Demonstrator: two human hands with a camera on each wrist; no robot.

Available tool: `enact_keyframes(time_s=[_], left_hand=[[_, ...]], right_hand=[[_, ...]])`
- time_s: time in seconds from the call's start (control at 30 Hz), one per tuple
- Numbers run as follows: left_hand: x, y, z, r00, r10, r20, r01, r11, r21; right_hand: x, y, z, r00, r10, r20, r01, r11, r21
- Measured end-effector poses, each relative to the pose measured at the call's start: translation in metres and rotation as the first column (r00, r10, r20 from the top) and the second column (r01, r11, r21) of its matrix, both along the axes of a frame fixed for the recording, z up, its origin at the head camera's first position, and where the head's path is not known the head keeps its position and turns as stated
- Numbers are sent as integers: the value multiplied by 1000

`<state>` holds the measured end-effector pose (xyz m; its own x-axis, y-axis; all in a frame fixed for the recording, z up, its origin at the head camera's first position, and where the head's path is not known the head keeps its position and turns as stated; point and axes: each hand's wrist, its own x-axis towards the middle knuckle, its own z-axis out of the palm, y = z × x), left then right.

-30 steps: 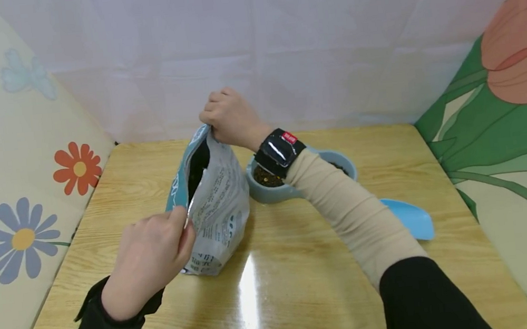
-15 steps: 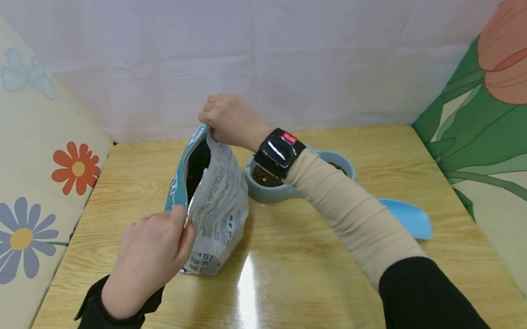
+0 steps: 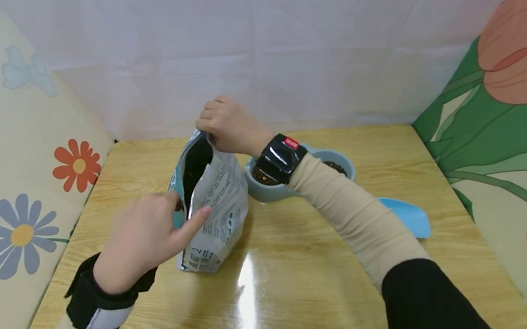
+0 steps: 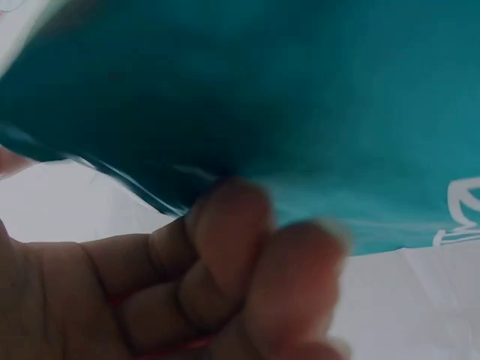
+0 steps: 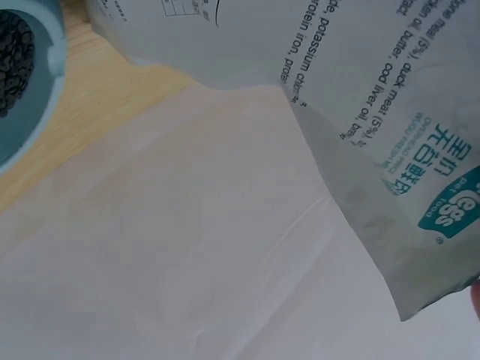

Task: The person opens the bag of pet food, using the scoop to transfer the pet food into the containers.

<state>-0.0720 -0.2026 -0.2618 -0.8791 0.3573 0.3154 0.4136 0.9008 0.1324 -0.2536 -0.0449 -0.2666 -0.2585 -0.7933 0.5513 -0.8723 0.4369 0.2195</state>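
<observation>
A pet food bag (image 3: pixel 222 205), silver-grey with a teal side, stands on the table with its mouth gaping and dark inside. My right hand (image 3: pixel 228 126) grips the far top corner of the bag. At the near side of the mouth is my left hand (image 3: pixel 148 231), its thumb stretched out over the printed silver face and apart from the fingers. In the left wrist view, bent and blurred fingers (image 4: pixel 292 277) lie against the lower edge of the teal side. The right wrist view shows the bag's printed panel (image 5: pixel 375 112), with only a sliver of the hand at the edge.
Behind the bag, partly under my right forearm, stands a blue-grey double pet bowl (image 3: pixel 276 192) holding dark kibble (image 3: pixel 335 167). A light-blue scoop (image 3: pixel 409 216) lies right of that forearm. White cloth (image 3: pixel 321 74) backs the wooden table (image 3: pixel 304 287); flower-painted panels flank it.
My left thumb has come off the bag's near edge and stretched out, and that hand has shifted slightly up. The bag's mouth gapes wider. My right hand keeps its grip, slightly lower.
</observation>
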Motion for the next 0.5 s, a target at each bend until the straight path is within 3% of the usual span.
enact_keyframes(time_s=[0.1, 0.23, 0.5], left_hand=[[-10, 1, 6, 997, 12, 74, -10, 1000, -18], [-16, 2, 8, 994, -16, 113, 19, 1000, -20], [-20, -1, 5, 988, -138, 76, 135, 990, 48]], right_hand=[[0, -1, -1, 998, -24, -57, 24, 1000, 4], [-1, -2, -3, 992, -45, -116, 46, 999, 2], [-2, -3, -5, 994, -52, -99, 49, 998, -28]])
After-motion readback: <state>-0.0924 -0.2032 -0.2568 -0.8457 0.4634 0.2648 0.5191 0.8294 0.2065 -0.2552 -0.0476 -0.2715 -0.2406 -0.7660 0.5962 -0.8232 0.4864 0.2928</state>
